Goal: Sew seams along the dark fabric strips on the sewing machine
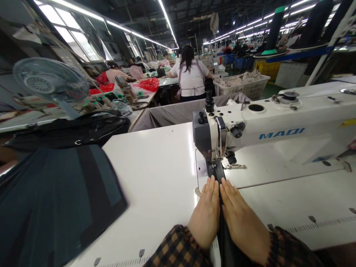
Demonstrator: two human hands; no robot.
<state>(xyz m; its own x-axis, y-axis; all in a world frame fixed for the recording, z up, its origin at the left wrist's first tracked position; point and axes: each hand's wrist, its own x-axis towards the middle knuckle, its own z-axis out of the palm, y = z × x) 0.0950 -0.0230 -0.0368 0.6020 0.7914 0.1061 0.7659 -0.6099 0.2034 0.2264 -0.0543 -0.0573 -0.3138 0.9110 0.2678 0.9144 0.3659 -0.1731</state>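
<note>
Black strip [219,173] is being pressed along both sides by left hand [205,213] and right hand [241,218], flat and open, fingers straight. Far end is being covered by sewing machine [267,126]. Open room is being left on white table [155,167] leftward; its left edge is being overlapped by dark panel [58,196].

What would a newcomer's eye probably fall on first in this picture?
Probably the large white metal sewing machine with blue lettering, reaching in from the right. Just in front of its needle area, the bare left hand and bare right hand lie flat along a narrow black strip. A round grey-blue fan stands at upper left.
</note>
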